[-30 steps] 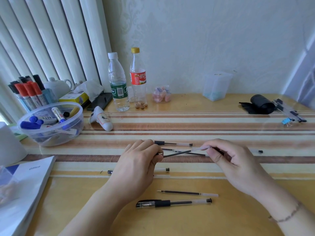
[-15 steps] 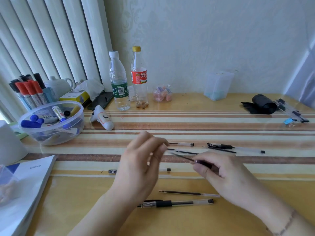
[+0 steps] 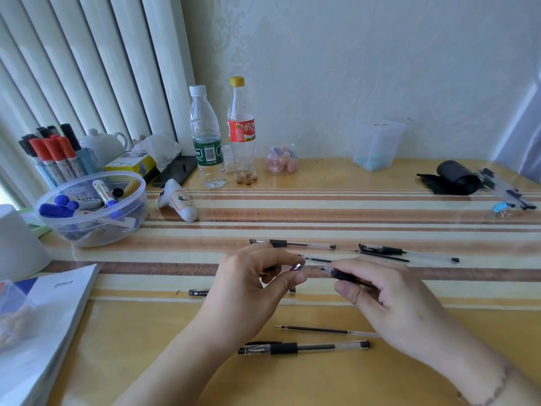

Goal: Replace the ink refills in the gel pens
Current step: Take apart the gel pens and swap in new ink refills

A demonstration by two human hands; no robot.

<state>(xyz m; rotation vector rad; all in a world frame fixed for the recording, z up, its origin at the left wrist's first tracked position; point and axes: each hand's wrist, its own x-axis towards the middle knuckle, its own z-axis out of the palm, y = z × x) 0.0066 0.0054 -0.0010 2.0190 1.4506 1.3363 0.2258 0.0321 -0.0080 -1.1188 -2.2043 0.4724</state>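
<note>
A small metal pen tip (image 3: 298, 266) is pinched between the thumb and forefinger of the left hand (image 3: 251, 288), the other fingers being curled. A gel pen barrel (image 3: 339, 273) with a black grip is gripped in the curled fingers of the right hand (image 3: 389, 303), its open end pointed at the tip – the 2 are held just apart above the middle of the worktop (image 3: 351, 200). Toward the near edge, a loose ink refill (image 3: 322, 330) is laid just beyond a capped gel pen (image 3: 301, 347). Beyond the hands, 2 more gel pens are seen – one (image 3: 295, 244) mid-worktop, another (image 3: 409, 252) to its right with a bare refill (image 3: 383, 256) touching it. At the left edge a clear bowl of markers (image 3: 90, 206) is set; 2 bottles (image 3: 222, 136) stand at the far edge.
</note>
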